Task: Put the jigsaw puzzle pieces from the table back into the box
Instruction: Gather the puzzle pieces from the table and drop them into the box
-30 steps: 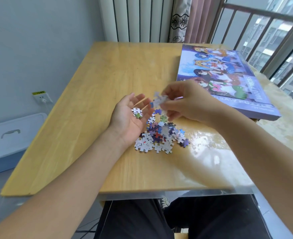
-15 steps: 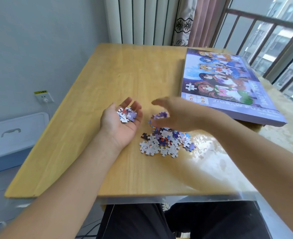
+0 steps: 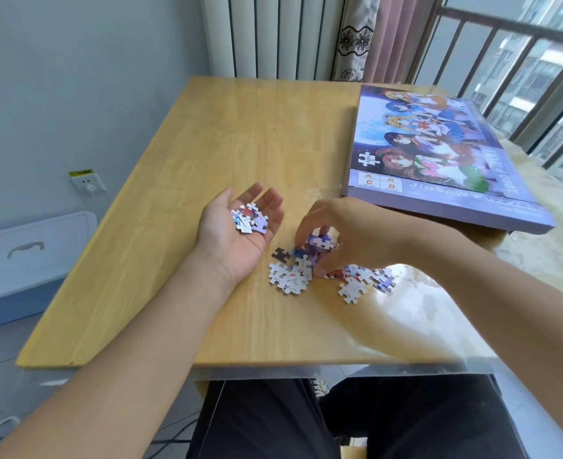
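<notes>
- Jigsaw puzzle pieces [image 3: 310, 268] lie in a loose heap on the table [image 3: 240, 144], on the near side of the box [image 3: 439, 154] and well short of it.
- The left hand [image 3: 240, 230] lies palm up just left of the heap, fingers relaxed, serving as a tray for a small clutch of pieces [image 3: 249, 218].
- The right hand [image 3: 346, 233] reaches down onto the heap, fingertips curled and pinching several pieces, likely to add them to the palm.
- The box looks closed, so nothing can go in yet.
</notes>
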